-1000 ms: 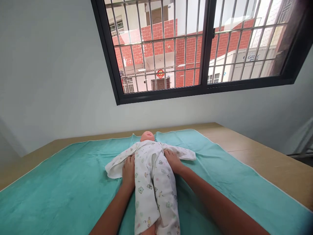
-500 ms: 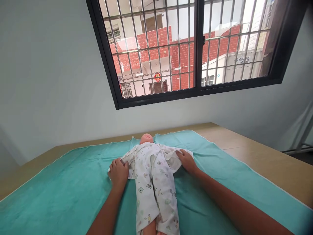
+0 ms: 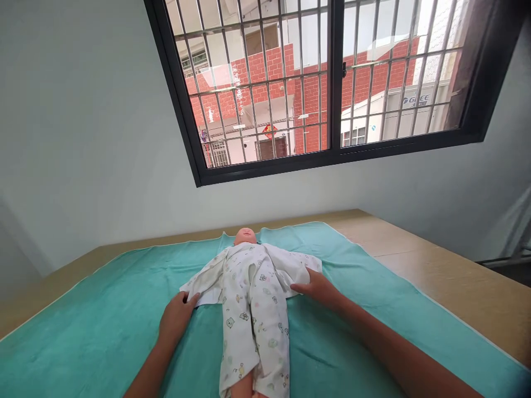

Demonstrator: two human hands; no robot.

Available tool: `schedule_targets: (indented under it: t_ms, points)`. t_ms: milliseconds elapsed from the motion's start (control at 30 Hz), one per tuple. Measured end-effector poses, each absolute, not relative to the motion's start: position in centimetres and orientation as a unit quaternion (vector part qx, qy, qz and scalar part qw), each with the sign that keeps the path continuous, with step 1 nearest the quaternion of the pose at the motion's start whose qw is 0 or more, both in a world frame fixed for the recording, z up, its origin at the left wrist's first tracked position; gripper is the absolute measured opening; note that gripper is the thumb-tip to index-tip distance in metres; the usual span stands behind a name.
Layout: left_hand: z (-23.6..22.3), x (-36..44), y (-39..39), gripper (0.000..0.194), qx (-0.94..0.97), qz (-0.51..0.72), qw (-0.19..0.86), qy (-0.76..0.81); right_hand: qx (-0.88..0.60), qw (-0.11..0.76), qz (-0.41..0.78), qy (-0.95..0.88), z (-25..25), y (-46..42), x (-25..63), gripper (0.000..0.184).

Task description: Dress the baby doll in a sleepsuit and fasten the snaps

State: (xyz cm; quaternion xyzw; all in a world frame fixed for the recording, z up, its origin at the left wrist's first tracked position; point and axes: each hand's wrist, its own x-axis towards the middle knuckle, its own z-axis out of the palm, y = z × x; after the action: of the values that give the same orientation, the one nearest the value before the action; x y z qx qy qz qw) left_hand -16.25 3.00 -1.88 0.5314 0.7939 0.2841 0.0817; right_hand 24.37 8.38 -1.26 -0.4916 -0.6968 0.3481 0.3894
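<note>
A baby doll [image 3: 245, 236] lies on its back on a teal blanket [image 3: 103, 309], dressed in a white printed romper [image 3: 253, 309] with both sleeves spread out. My left hand [image 3: 176, 318] rests on the blanket at the lower edge of the romper's left sleeve, fingers curled and pinching the cloth. My right hand [image 3: 317, 287] lies at the edge of the right sleeve, fingers closed on the fabric. The doll's feet show at the bottom of the picture.
The blanket covers a wooden table [image 3: 435, 265] that stands against a white wall. A black-framed barred window [image 3: 323, 83] is above, with a red brick building outside. Something pale hangs at the far right edge [image 3: 518, 232].
Both hands have moved outward from the doll's torso to the sleeve edges and then drawn back toward me. The sleeves now lie flatter and more spread.
</note>
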Motion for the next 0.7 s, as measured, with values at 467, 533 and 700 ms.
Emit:
schedule_targets:
  t_ms: [467,533,700]
  points:
    - [1.8,-16.3,1.7,0.022,0.231,0.749,0.321,0.532,-0.480,0.594,0.471,-0.441,-2.0,10.3,27.8,0.019]
    - [1.8,-16.0,1.5,0.022,0.234,0.751,0.311,0.533,-0.480,0.584,0.469,-0.457,-2.1,10.1,27.4,0.021]
    - [2.9,-14.0,0.8,0.031,0.331,0.738,0.311,0.498,-0.433,0.585,0.502,-0.467,-0.2,8.3,25.2,0.036]
